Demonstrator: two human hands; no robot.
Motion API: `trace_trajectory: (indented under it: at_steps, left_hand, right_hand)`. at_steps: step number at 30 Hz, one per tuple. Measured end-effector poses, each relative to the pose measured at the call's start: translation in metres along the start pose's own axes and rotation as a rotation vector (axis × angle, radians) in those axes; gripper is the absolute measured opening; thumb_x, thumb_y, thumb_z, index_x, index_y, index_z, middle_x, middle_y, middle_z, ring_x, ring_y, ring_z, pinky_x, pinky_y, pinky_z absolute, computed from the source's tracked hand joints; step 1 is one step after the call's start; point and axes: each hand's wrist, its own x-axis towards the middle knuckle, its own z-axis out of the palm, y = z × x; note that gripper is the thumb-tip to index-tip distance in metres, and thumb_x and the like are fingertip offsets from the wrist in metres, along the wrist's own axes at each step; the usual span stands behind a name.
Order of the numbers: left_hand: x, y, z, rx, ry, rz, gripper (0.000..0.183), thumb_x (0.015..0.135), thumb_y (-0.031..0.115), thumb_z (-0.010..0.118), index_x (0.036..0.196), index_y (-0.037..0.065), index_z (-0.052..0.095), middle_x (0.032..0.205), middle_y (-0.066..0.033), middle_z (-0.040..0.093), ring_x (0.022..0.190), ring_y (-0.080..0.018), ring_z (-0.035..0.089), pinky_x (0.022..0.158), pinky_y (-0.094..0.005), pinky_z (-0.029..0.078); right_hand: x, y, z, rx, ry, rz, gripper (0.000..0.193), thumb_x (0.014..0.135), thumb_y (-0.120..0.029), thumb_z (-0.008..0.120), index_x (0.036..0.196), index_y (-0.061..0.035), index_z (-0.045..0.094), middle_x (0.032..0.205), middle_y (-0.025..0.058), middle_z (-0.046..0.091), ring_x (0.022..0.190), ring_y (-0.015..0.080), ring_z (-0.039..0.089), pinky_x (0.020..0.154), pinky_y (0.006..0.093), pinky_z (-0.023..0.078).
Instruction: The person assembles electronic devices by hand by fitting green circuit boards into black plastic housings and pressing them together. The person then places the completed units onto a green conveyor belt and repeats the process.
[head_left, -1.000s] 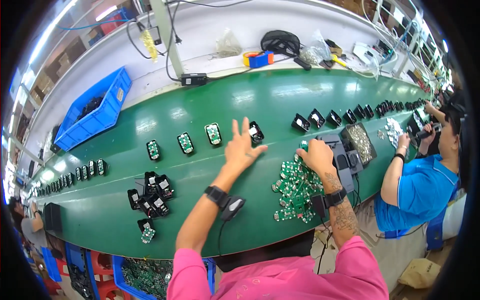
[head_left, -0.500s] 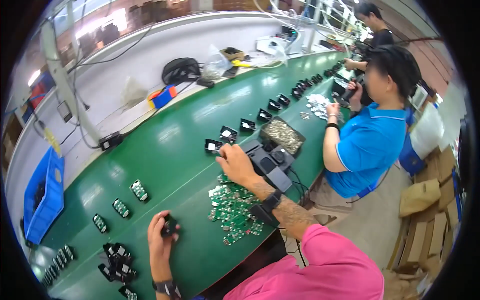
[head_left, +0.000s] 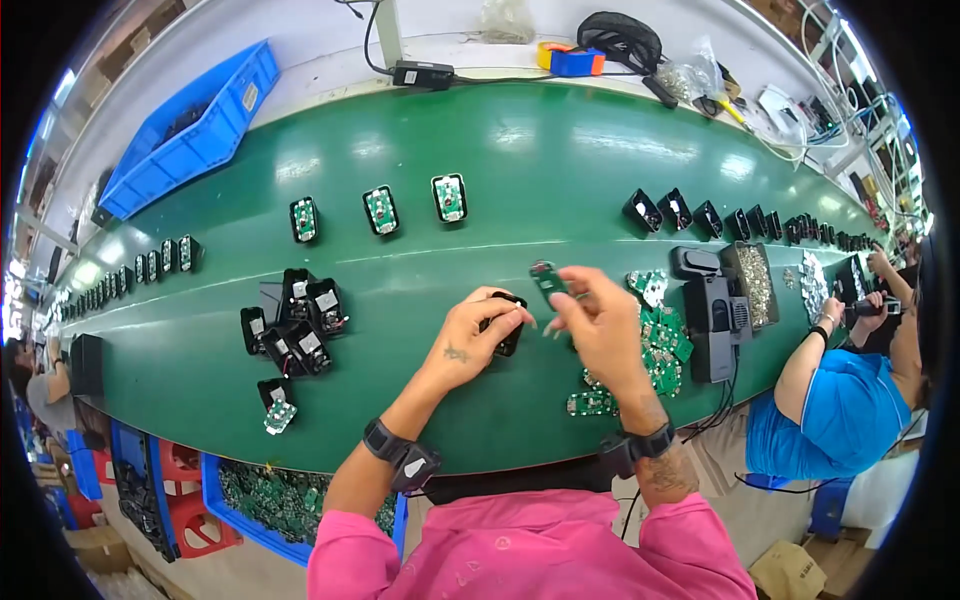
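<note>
My left hand point(head_left: 468, 338) is closed around a small black plastic housing point(head_left: 511, 338) above the green table, and its fingers hide most of the housing. Just to the right, my right hand point(head_left: 602, 322) pinches a narrow green circuit board point(head_left: 545, 279) by one end, apart from the housing. Beside and partly behind my right forearm lies a pile of loose green circuit boards point(head_left: 662, 345). Farther out, several black housings with green boards in them stand in a spaced row, one of them a filled housing point(head_left: 380, 210).
Left of my hands sits a cluster of black housings point(head_left: 300, 325). At right are a dark grey device point(head_left: 708, 325) and a tray of small metal parts point(head_left: 738, 262). Black open housings point(head_left: 675, 208) line up beyond. A blue bin point(head_left: 190, 150) stands far left; a co-worker in blue point(head_left: 840, 410) sits at right.
The view has swung left. My right hand has come back from near the row of housings to beside my left hand and now holds a circuit board. The left still holds the housing.
</note>
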Motion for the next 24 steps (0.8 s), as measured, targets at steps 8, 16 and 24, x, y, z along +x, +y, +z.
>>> trace_trajectory:
  at_steps: [8,16,24]
  left_hand:
    - [-0.004,0.001,-0.002,-0.012,0.047,-0.086,0.018,0.096,0.012,0.059,0.095,-0.002,0.070,0.093,-0.0066,0.059,0.086,-0.0157,0.057,0.078,-0.0292,0.046]
    - [-0.010,0.014,-0.003,-0.282,0.034,-0.145,0.052,0.085,0.014,0.073,0.131,0.002,0.054,0.114,-0.0079,0.056,0.101,-0.0172,0.057,0.085,-0.0303,0.050]
    - [-0.011,0.019,-0.011,-0.703,-0.070,-0.264,0.073,0.083,0.006,0.075,0.147,0.008,0.041,0.123,-0.0084,0.056,0.111,-0.0153,0.057,0.096,-0.0318,0.050]
  right_hand:
    - [-0.010,0.000,0.018,-0.240,-0.095,-0.279,0.019,0.082,0.002,0.074,0.101,0.0014,0.070,0.087,0.0108,0.065,0.070,0.0193,0.065,0.062,0.0297,0.053]
    - [-0.020,0.013,0.015,-0.369,-0.121,-0.439,0.024,0.082,0.005,0.071,0.105,-0.0011,0.072,0.103,0.0124,0.063,0.085,0.0242,0.068,0.071,0.0322,0.056]
    - [-0.023,0.008,0.010,-0.438,-0.169,-0.522,0.033,0.079,0.011,0.064,0.108,-0.0024,0.071,0.114,0.0151,0.059,0.092,0.0273,0.067,0.079,0.0350,0.056]
